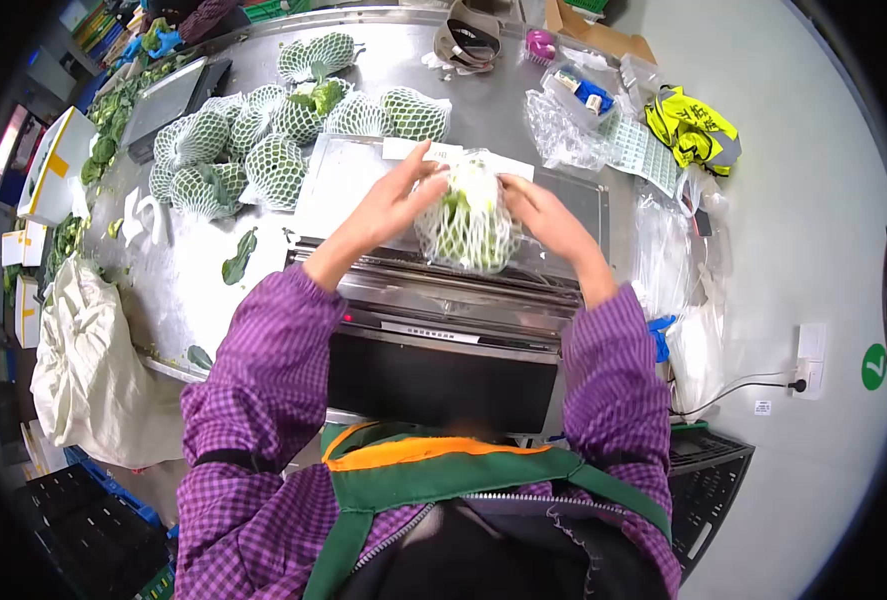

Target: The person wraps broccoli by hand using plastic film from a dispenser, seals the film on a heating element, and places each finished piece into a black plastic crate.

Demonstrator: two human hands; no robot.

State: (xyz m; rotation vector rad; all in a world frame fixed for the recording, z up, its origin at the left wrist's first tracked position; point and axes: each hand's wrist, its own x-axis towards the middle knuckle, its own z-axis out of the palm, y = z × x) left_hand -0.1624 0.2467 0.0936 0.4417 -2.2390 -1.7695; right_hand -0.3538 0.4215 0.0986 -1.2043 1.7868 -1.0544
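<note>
A head of broccoli (468,225) in a white foam net sits over the film-wrapping machine (443,290), its top washed out by glare. Clear, shiny film seems to cover it. From the left, my left hand (395,205) touches it with thumb and fingertips, the index finger raised a little. Against its right side press the bent fingers of my right hand (551,225). Between them, the two hands hold the broccoli. The undersides of the fingers are partly hidden behind it.
Several netted broccoli heads (275,170) lie at the back left of the steel table (188,285). Loose leaves (239,257) lie nearby. Further right are a cap (466,40), crumpled clear film (568,130) and a yellow vest (691,130). A cloth sack (88,370) hangs at left.
</note>
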